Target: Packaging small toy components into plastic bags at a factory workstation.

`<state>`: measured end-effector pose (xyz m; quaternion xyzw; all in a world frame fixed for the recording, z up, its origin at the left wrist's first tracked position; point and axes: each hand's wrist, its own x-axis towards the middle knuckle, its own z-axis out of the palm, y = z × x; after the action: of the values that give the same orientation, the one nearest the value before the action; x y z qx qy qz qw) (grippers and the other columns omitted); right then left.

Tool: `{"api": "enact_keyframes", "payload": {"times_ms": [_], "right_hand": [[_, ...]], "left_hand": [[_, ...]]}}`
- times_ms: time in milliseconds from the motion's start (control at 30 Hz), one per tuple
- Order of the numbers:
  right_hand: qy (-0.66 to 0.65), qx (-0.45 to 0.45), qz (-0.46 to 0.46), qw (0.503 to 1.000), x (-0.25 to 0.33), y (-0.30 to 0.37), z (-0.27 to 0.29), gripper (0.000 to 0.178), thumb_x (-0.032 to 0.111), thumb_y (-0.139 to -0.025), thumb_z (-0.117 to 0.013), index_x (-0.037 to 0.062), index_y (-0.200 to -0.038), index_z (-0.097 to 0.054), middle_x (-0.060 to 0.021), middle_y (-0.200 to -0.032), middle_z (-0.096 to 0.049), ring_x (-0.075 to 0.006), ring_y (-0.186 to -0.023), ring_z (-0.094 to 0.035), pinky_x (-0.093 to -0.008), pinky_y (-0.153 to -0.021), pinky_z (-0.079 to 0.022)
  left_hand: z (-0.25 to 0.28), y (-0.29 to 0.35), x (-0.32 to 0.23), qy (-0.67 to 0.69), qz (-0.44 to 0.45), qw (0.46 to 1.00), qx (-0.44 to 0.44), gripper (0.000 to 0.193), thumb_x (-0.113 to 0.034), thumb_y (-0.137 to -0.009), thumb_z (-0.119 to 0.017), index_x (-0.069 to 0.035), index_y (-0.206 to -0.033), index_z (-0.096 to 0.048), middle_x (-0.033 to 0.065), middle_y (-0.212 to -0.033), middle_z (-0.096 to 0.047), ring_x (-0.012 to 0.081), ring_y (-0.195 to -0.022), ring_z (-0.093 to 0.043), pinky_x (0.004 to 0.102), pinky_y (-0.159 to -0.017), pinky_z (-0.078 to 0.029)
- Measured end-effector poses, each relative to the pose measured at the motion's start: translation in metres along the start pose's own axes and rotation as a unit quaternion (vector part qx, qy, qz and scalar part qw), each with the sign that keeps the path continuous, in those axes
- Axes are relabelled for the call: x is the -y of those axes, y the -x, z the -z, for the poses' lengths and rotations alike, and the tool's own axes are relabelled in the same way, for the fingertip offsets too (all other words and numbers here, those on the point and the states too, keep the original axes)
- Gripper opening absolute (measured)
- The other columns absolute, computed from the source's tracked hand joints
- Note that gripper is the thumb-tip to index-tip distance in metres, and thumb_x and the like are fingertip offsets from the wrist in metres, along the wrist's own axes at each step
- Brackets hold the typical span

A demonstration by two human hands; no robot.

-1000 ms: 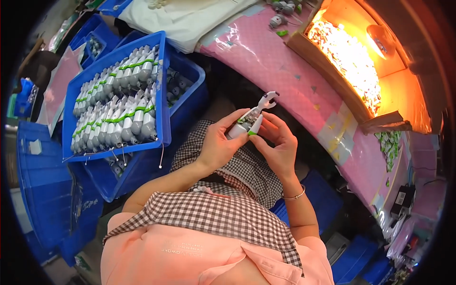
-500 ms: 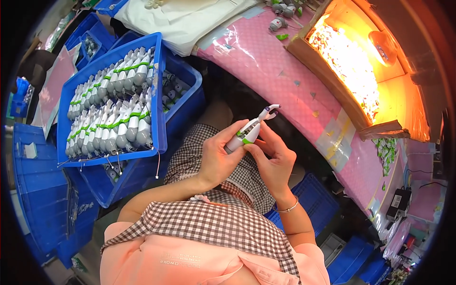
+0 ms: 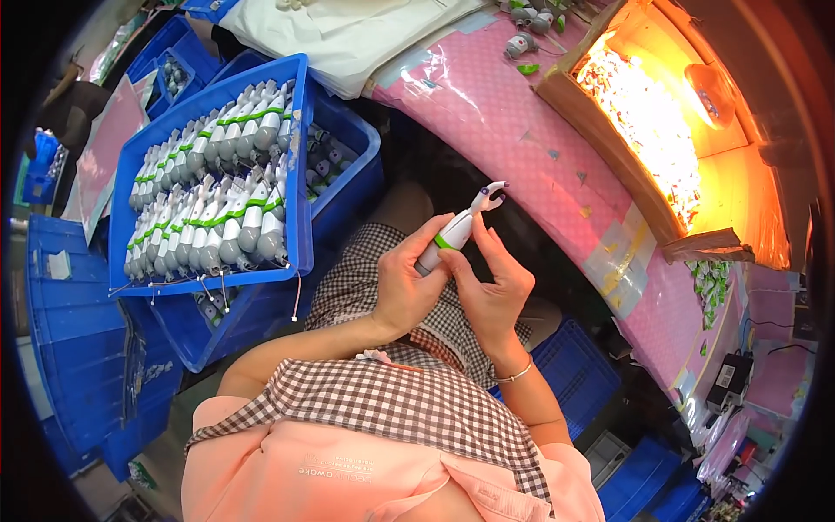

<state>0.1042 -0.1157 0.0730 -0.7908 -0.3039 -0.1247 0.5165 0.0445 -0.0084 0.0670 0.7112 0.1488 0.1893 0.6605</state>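
Note:
A white toy arm [image 3: 456, 228] with a green band, a grey end and a small purple-tipped hand is held over my lap. My left hand [image 3: 407, 277] is closed around its grey end and left side. My right hand [image 3: 493, 291] pinches it from the other side, with the thumb at the green band and the index finger stretched up along the white part. Left of my hands, a blue crate [image 3: 300, 187] holds rows of similar toy arms [image 3: 228, 216], with thin wires hanging over its front edge.
Under that crate sits another blue crate [image 3: 370, 170] with more toy parts. A pink-covered table [image 3: 522, 143] curves along the right, carrying a brightly lit cardboard box [image 3: 600, 143] of small pieces. Green pieces [image 3: 711, 283] lie beside the box. A blue crate [image 3: 574, 374] is below my right elbow.
The toy arm has been turned in my fingers; the dark gap in its side no longer shows, and a smooth white face does. My right thumb has shifted onto the green band.

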Motion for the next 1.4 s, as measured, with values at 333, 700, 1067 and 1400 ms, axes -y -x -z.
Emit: {"api": "enact_keyframes", "payload": {"times_ms": [333,700,1067,1400], "right_hand": [[-0.485,0.101,-0.330,0.803,-0.031,-0.016,-0.006,0.026,0.010,-0.080,-0.072,-0.0002,-0.101,-0.060,-0.0052,-0.093,-0.065,-0.0110,-0.085,-0.060,-0.0268,-0.081,-0.048],[-0.382,0.125,-0.260,0.878,-0.012,-0.031,0.000,0.023,0.006,-0.077,-0.070,-0.0003,-0.097,-0.061,-0.0024,-0.083,-0.060,-0.0065,-0.067,-0.053,-0.0179,-0.054,-0.039],[-0.532,0.472,-0.296,0.637,-0.006,-0.069,0.045,0.047,-0.007,-0.065,-0.075,-0.0005,-0.108,-0.060,-0.0138,-0.091,-0.064,-0.0193,-0.083,-0.063,-0.0301,-0.076,-0.052],[-0.092,0.269,0.387,0.877,0.023,-0.049,0.020,0.026,-0.005,-0.070,-0.067,0.0048,-0.090,-0.054,-0.0119,-0.092,-0.065,-0.0300,-0.088,-0.064,-0.0520,-0.092,-0.045]], "left_hand": [[0.024,-0.017,-0.008,0.031,0.088,0.990,0.109,0.049,0.003,-0.076,-0.067,-0.005,-0.123,-0.057,0.0044,-0.107,-0.064,0.0087,-0.093,-0.057,0.0234,-0.082,-0.046],[0.041,-0.014,-0.024,-0.121,0.033,0.978,0.167,0.036,-0.025,-0.085,-0.061,-0.003,-0.113,-0.055,0.0079,-0.093,-0.059,0.0184,-0.091,-0.057,0.0339,-0.078,-0.044],[0.061,-0.006,-0.065,-0.278,-0.026,0.911,0.304,0.023,-0.027,-0.088,-0.056,-0.003,-0.091,-0.058,0.0061,-0.071,-0.057,0.0191,-0.060,-0.059,0.0329,-0.053,-0.047],[0.097,-0.003,-0.080,0.075,0.337,0.862,0.370,0.030,-0.033,-0.090,-0.056,-0.003,-0.090,-0.060,0.0029,-0.074,-0.058,0.0078,-0.053,-0.050,0.0217,-0.048,-0.041]]}}
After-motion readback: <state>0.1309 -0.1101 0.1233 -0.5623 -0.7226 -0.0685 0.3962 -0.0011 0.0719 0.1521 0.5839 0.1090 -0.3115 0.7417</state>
